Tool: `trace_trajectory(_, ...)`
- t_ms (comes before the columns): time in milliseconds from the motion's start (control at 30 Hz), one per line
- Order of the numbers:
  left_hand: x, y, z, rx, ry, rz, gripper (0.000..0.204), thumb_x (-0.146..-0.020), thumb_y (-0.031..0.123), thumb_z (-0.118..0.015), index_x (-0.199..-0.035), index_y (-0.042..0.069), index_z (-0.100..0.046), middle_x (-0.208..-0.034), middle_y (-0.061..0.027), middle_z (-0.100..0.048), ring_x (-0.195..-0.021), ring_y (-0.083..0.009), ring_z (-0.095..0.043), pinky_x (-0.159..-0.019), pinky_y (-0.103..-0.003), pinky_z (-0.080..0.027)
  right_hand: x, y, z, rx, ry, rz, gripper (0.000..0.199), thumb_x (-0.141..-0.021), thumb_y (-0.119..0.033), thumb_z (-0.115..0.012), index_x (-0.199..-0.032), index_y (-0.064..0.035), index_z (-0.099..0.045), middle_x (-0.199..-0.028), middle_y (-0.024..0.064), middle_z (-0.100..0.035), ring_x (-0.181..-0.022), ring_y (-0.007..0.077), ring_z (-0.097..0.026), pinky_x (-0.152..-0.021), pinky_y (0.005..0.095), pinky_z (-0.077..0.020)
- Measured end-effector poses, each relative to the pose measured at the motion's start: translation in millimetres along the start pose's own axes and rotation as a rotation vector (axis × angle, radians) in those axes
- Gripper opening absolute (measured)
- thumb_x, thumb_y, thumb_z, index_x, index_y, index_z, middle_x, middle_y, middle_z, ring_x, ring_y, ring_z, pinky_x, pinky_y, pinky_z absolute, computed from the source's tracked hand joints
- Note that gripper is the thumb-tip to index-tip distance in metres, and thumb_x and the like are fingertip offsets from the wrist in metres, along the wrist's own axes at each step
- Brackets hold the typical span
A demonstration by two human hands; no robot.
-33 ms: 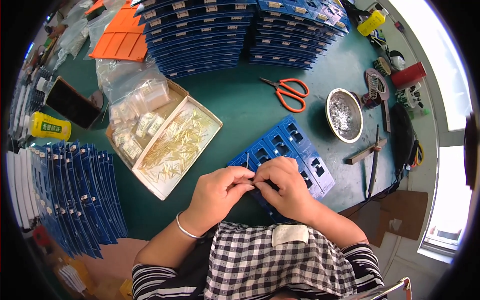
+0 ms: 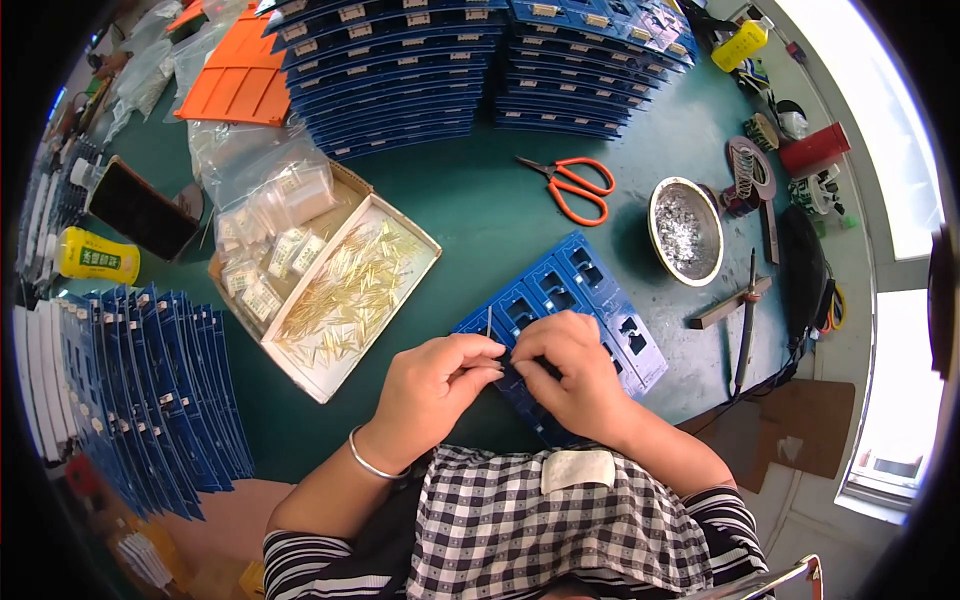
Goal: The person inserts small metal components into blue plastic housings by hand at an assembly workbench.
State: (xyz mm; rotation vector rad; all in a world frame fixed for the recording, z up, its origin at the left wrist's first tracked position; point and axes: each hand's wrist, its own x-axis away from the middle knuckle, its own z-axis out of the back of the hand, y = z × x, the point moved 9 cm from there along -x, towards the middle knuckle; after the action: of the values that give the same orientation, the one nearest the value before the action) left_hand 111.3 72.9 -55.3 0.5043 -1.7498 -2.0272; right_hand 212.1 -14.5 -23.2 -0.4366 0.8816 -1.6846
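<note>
Directly below the right hand (image 2: pixel 572 375), a flat blue board (image 2: pixel 608 297), partly hidden under palm and fingers; from the left hand (image 2: pixel 428 388), the same board just to the right and under the fingertips; right hand the nearer, well over the board, left hand at its left edge; long axis hard to tell with so much covered, edges set slantwise, one corner pointing straight away; thumb and forefinger close together on each hand, the two pinches near each other above the board; cannot tell of anything clamped between the tips; just past the left fingertips, by the board's left edge, a thin pale pin (image 2: pixel 490 320); board smooth and stiff-looking, with dark, angular cut-outs; left of the board, a shallow cardboard box (image 2: pixel 318 385) with slender yellow wires (image 2: pixel 345 285) loosely heaped and crinkled clear bags (image 2: pixel 300 195); beyond the board, orange-handled scissors (image 2: pixel 554 178); right of the board, a round metal bowl (image 2: pixel 653 225) of shiny, crumbly scraps (image 2: pixel 680 228).
</note>
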Motion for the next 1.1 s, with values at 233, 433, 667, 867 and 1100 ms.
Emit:
trace_trajectory(233, 0, -4, 4, -0.089, -0.017, 0.006, 0.018, -0.081, -0.006, -0.07, -0.099, -0.001, -0.066, -0.089, -0.0085, -0.069, -0.082, -0.0128, -0.068, -0.071, -0.023, -0.055, -3, 17, 20, 0.122, 0.005, -0.081, 0.014, -0.075, -0.005, -0.068, -0.087, -0.0108, -0.064, -0.095, 0.001, -0.064, -0.093, 0.0213, -0.057, -0.084, 0.0359, -0.0367)
trace_trajectory(433, -1, -7, -1, 0.1, 0.005, 0.057, 0.023, -0.081, -0.003, -0.071, -0.102, 0.001, -0.065, -0.084, -0.0108, -0.069, -0.078, -0.0148, -0.07, -0.067, -0.025, -0.055, -7, -2, 0, 0.032, -0.051, 0.003, 0.013, -0.074, -0.007, -0.072, -0.084, -0.0128, -0.066, -0.094, -0.0026, -0.063, -0.09, 0.0176, -0.055, -0.084, 0.0346, -0.0355)
trace_trajectory(667, 0, -3, -2, 0.039, -0.021, 0.034, 0.022, -0.081, -0.003, -0.071, -0.101, 0.0, -0.064, -0.084, -0.0098, -0.069, -0.074, -0.0128, -0.068, -0.066, -0.024, -0.054, -6, -1, -3, 0.017, -0.066, -0.002, 0.015, -0.073, -0.005, -0.071, -0.084, -0.0116, -0.064, -0.093, -0.0013, -0.062, -0.089, 0.0182, -0.056, -0.083, 0.0344, -0.0355)
trace_trajectory(867, -1, 3, 7, -0.086, 0.02, -0.068, 0.015, -0.083, -0.003, -0.069, -0.098, 0.001, -0.065, -0.084, -0.0063, -0.066, -0.072, -0.009, -0.063, -0.062, -0.021, -0.05, -4, 23, 29, 0.197, 0.034, -0.093, 0.015, -0.072, -0.003, -0.067, -0.084, -0.0098, -0.062, -0.102, 0.0014, -0.061, -0.097, 0.0224, -0.054, -0.086, 0.0366, -0.0363)
trace_trajectory(1100, 2, -15, 10, 0.085, 0.039, 0.074, 0.007, -0.089, 0.0, -0.064, -0.096, 0.001, -0.061, -0.088, -0.0044, -0.063, -0.074, -0.0062, -0.058, -0.066, -0.019, -0.046, -1, 25, 22, 0.281, 0.02, -0.063, 0.014, -0.07, -0.005, -0.068, -0.081, -0.0115, -0.063, -0.104, 0.0013, -0.059, -0.098, 0.0222, -0.052, -0.087, 0.0372, -0.0368)
